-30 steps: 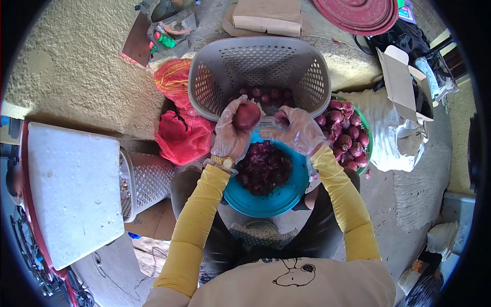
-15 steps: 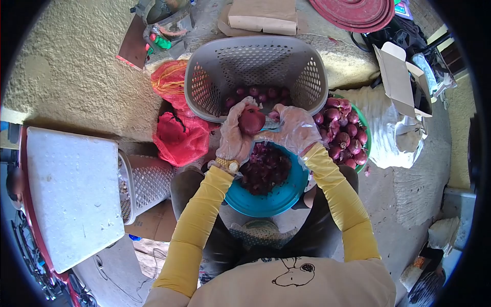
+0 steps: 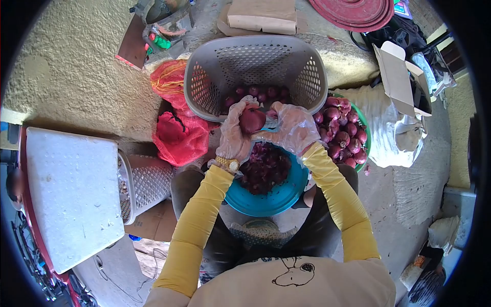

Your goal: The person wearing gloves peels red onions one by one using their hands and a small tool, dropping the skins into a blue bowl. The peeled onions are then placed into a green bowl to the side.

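In the head view, very little differs from half a second ago: the left hand and the right hand stand almost in the same place. Against one second ago, the red onion is a little more to the right and the hands are closer together. I judge from this that the handling of this same onion is not finished.

The left fingers are closed around the onion, over the near side of the grey perforated basket. The right fingers are bent narrow just beside it; a greyish edge shows there, but I cannot tell what they hold. Both hands wear clear plastic gloves.

Below the hands, the blue basin contains dark onion skins. More onions lie in the far basket, and others fill the green tub at the right.

The floor looks like rough concrete. At the left are a red mesh sack, a second basket and a white foam panel; at the right, a white sack. On the far side, a flat cardboard box lies near a red round lid.
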Demonstrator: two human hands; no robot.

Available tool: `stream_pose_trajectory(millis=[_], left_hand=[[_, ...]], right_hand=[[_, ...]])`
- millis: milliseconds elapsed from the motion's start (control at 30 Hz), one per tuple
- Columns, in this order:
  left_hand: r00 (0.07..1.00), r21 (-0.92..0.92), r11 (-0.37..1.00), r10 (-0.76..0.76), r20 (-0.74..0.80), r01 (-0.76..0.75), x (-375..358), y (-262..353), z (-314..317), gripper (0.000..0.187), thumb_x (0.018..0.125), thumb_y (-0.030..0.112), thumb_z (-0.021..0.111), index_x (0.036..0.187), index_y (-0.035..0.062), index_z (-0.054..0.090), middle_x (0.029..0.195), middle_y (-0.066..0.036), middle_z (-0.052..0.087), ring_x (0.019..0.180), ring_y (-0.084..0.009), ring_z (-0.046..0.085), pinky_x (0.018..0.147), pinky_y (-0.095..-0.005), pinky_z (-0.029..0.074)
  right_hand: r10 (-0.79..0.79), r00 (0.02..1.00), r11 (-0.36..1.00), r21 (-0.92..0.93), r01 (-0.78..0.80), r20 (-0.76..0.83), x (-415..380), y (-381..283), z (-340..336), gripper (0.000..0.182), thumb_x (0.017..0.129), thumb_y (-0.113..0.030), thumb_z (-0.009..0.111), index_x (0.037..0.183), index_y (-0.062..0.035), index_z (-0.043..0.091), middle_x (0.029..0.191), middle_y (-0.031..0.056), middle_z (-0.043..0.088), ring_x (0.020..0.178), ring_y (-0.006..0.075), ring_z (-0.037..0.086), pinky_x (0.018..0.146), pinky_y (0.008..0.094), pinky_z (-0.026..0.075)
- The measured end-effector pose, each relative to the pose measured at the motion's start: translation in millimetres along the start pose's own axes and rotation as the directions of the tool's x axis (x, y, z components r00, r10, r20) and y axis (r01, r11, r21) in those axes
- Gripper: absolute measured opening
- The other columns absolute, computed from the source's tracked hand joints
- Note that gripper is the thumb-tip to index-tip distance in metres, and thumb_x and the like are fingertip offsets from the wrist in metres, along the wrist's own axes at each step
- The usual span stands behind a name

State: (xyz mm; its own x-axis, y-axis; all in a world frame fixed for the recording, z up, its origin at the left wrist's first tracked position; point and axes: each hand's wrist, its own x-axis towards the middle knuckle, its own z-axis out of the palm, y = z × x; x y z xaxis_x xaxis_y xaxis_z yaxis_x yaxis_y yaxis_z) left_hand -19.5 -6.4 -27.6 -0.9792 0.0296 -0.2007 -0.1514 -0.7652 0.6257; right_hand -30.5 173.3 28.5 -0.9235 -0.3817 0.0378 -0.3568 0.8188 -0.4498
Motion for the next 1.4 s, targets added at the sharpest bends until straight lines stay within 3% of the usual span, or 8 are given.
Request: stream_pose_trajectory(millis=[33, 267, 333, 433, 667, 1067, 1133, 1400], left_hand=[[1.0, -0.012, 1.0, -0.014, -0.009, 0.013, -0.1, 0.3, 0.7, 0.032, 0.1, 0.022, 0.064, 0.125, 0.0006, 0.064, 0.117, -0.012, 0.07, 0.119, -0.0236, 0.063, 0.108, -0.0391, 0.05], [0.997, 0.081, 0.994, 0.077, 0.032, -0.079, -2.1, -3.5, -0.1, 0.033, 0.101, 0.022, 0.063, 0.125, 0.0007, 0.064, 0.116, -0.012, 0.07, 0.118, -0.0233, 0.063, 0.106, -0.0389, 0.051], [0.999, -0.01, 0.999, -0.033, 0.002, 0.033, -2.0, -0.1, 0.6, 0.034, 0.1, 0.023, 0.064, 0.126, 0.0012, 0.064, 0.116, -0.012, 0.07, 0.117, -0.0239, 0.064, 0.103, -0.0397, 0.053], [0.996, -0.055, 0.995, -0.085, -0.021, 0.084, -0.7, 0.6, -0.2, 0.035, 0.1, 0.024, 0.064, 0.126, 0.0016, 0.064, 0.116, -0.012, 0.07, 0.116, -0.0245, 0.064, 0.101, -0.0403, 0.054], [0.996, -0.064, 0.995, -0.081, -0.03, 0.079, 0.5, 1.6, 2.8, 0.036, 0.098, 0.023, 0.067, 0.126, 0.001, 0.064, 0.115, -0.013, 0.07, 0.111, -0.0255, 0.066, 0.099, -0.0415, 0.055], [0.992, -0.177, 0.978, -0.119, -0.047, 0.109, 0.9, 2.5, 2.4, 0.034, 0.097, 0.02, 0.065, 0.124, 0.0, 0.064, 0.116, -0.015, 0.07, 0.114, -0.0287, 0.066, 0.106, -0.0439, 0.052], [0.989, -0.277, 0.951, -0.145, -0.019, 0.134, 0.7, 2.2, 1.9, 0.034, 0.098, 0.019, 0.063, 0.125, -0.0001, 0.063, 0.119, -0.016, 0.069, 0.118, -0.0306, 0.064, 0.108, -0.0463, 0.05], [0.994, -0.339, 0.937, -0.101, -0.036, 0.083, -1.6, -0.2, 5.6, 0.038, 0.098, 0.023, 0.056, 0.129, 0.0001, 0.058, 0.126, -0.018, 0.066, 0.126, -0.0346, 0.058, 0.114, -0.0517, 0.046]], right_hand=[[-0.031, 0.999, 1.0, -0.005, 0.03, -0.034, -0.4, 1.3, 1.6, 0.076, 0.069, -0.073, 0.078, 0.103, -0.0067, 0.062, 0.092, 0.0167, 0.07, 0.091, 0.0398, 0.069, 0.081, 0.0484, 0.054], [-0.041, 0.998, 0.997, -0.062, 0.039, -0.037, -1.1, 2.0, -0.5, 0.077, 0.069, -0.075, 0.076, 0.103, -0.0069, 0.062, 0.095, 0.0168, 0.07, 0.091, 0.04, 0.069, 0.081, 0.0475, 0.054], [-0.051, 0.998, 0.994, -0.095, 0.048, -0.023, 0.4, 4.4, 2.9, 0.076, 0.068, -0.073, 0.077, 0.103, -0.0071, 0.062, 0.095, 0.0162, 0.07, 0.093, 0.0393, 0.069, 0.082, 0.0472, 0.054], [-0.066, 0.997, 0.993, -0.098, 0.062, -0.043, -1.4, 3.5, -0.4, 0.075, 0.067, -0.071, 0.079, 0.104, -0.0075, 0.063, 0.095, 0.0155, 0.07, 0.095, 0.0389, 0.068, 0.084, 0.0472, 0.054], [-0.05, 0.999, 0.99, -0.135, 0.047, -0.015, -1.4, -0.4, -4.7, 0.075, 0.069, -0.071, 0.078, 0.105, -0.007, 0.064, 0.096, 0.0153, 0.07, 0.096, 0.0394, 0.068, 0.085, 0.0471, 0.054], [-0.002, 1.0, 0.988, -0.155, 0.0, -0.01, -0.8, -2.6, -6.3, 0.081, 0.07, -0.081, 0.07, 0.1, -0.006, 0.065, 0.095, 0.0168, 0.069, 0.096, 0.0394, 0.068, 0.085, 0.0475, 0.054], [-0.024, 0.998, 0.988, -0.152, 0.013, -0.066, -1.4, -0.3, -2.2, 0.081, 0.069, -0.082, 0.069, 0.097, -0.0064, 0.065, 0.093, 0.0165, 0.069, 0.093, 0.0391, 0.068, 0.083, 0.0473, 0.054], [-0.045, 0.99, 0.989, -0.143, 0.026, -0.131, 1.3, 1.2, 3.4, 0.078, 0.069, -0.081, 0.071, 0.093, -0.0064, 0.064, 0.089, 0.0158, 0.068, 0.089, 0.0388, 0.068, 0.078, 0.0468, 0.054]])
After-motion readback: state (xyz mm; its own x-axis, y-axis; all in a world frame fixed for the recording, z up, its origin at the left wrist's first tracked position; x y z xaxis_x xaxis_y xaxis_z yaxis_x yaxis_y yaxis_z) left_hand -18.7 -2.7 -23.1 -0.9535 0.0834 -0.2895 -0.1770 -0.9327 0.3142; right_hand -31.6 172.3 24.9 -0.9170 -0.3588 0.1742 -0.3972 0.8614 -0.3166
